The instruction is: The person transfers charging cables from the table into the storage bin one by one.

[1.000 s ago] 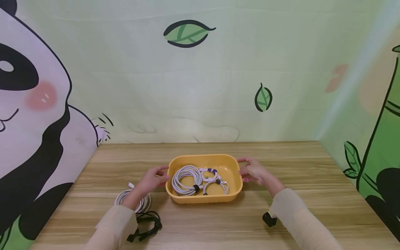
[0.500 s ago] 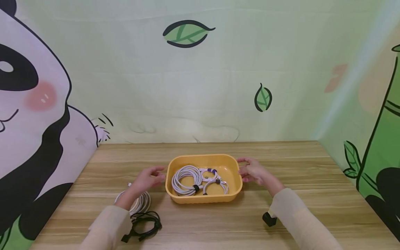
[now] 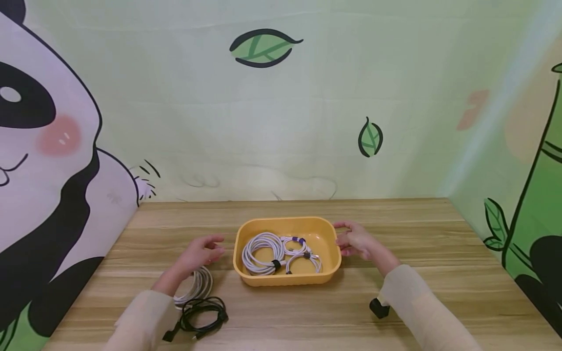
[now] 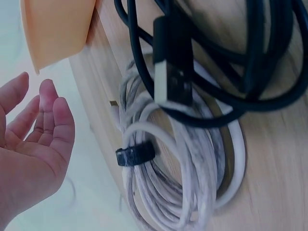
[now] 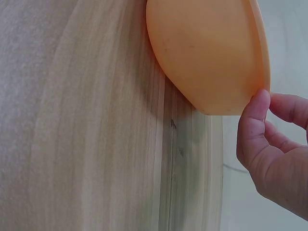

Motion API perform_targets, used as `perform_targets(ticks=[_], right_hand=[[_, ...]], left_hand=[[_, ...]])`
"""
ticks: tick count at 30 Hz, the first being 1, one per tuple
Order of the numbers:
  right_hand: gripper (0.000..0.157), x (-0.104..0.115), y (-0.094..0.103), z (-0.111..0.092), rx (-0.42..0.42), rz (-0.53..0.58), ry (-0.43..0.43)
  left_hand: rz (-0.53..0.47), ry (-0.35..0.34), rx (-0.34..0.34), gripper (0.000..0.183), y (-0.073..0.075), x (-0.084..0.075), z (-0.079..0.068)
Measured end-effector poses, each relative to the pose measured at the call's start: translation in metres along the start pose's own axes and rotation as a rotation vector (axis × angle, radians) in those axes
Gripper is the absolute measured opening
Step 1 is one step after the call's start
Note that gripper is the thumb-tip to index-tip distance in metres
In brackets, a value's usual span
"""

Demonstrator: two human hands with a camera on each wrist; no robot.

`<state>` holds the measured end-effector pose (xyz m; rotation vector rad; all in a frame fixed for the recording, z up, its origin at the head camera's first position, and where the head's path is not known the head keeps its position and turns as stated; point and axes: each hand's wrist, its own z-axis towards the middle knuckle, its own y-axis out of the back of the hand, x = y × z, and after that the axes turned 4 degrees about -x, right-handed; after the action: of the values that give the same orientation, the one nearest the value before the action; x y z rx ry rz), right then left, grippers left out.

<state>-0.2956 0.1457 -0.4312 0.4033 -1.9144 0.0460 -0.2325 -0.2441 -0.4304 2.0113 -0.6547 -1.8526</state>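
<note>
A yellow plastic basket (image 3: 287, 281) stands mid-table with a large coil of white cable (image 3: 252, 261) and two smaller white cable coils (image 3: 317, 265) inside. My right hand (image 3: 357, 242) touches the basket's right rim with its fingertips, which also show at the rim in the right wrist view. My left hand (image 3: 199, 254), holding nothing, hovers left of the basket, apart from it, its fingers loosely bent. Beneath and beside the left forearm lie a grey-white cable coil (image 4: 192, 163) with a black strap and a black cable (image 3: 219, 319) with a USB plug (image 4: 173, 82).
The wooden table (image 3: 298, 321) runs back to a wall hanging (image 3: 307, 122) printed with leaves and a panda. A small black object (image 3: 379, 308) shows at the right sleeve.
My left hand has let go of the basket's left rim and moved left, away from it. The right hand and the basket have stayed in place. The black cable's plug end has shifted slightly left.
</note>
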Motion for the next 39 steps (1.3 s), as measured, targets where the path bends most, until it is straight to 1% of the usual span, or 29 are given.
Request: perform_targets(ticks=[4,9,13,17,20,29,33,39], right_hand=[[0.055,0.001,0.000,-0.001,0.001,0.001,-0.001],[0.054,0.000,0.001,0.000,0.005,0.000,0.000],[0.054,0.000,0.001,0.000,0.005,0.001,0.002],[0.055,-0.001,0.001,0.000,-0.002,0.002,0.000],[0.055,-0.001,0.001,0.001,-0.006,0.000,0.001],[0.055,-0.002,0.001,0.001,-0.010,0.007,-0.004],[0.055,-0.002,0.001,0.001,-0.007,0.008,-0.004],[0.055,-0.002,0.001,0.001,-0.003,0.009,-0.004]], left_hand=[[0.006,0.000,0.001,0.041,0.004,0.004,-0.001],[0.023,0.003,-0.003,0.042,0.008,0.001,-0.005],[0.024,-0.011,-0.012,0.042,0.011,0.001,-0.008],[0.021,-0.017,-0.015,0.043,0.014,0.004,-0.009],[0.017,-0.004,-0.014,0.045,0.016,0.007,-0.010],[0.075,0.022,-0.019,0.049,0.022,0.013,-0.014],[0.108,0.013,-0.025,0.048,0.025,0.017,-0.015],[0.125,-0.001,-0.038,0.043,0.031,0.022,-0.018]])
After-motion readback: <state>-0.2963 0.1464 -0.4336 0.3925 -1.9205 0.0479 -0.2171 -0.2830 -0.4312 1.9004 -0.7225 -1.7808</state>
